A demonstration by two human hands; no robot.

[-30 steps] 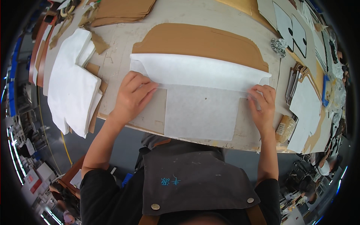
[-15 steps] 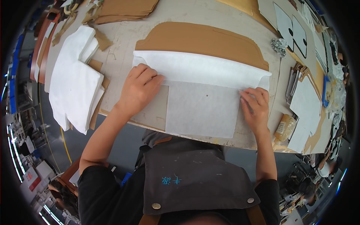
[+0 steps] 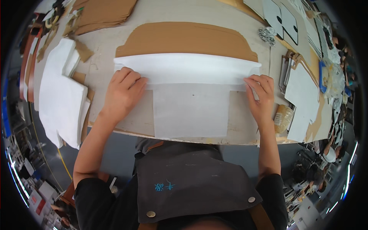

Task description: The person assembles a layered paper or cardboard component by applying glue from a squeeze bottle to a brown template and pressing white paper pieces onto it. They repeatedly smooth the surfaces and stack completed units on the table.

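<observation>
White fabric sheet (image 3: 188, 73): lies on the table (image 3: 168, 11), folded over the lower edge of a brown cardboard pattern (image 3: 184, 38). Left hand (image 3: 122, 94): flat, fingers spread, pressing the fold's left end. Right hand (image 3: 260, 96): fingers bent, pressing the right end. Stack of white pieces (image 3: 61, 96): left of the hands.

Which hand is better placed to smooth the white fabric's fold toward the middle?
Likely the left hand: it lies flat on the white fabric at the fold. The right hand only pins the end by its fingertips.
</observation>
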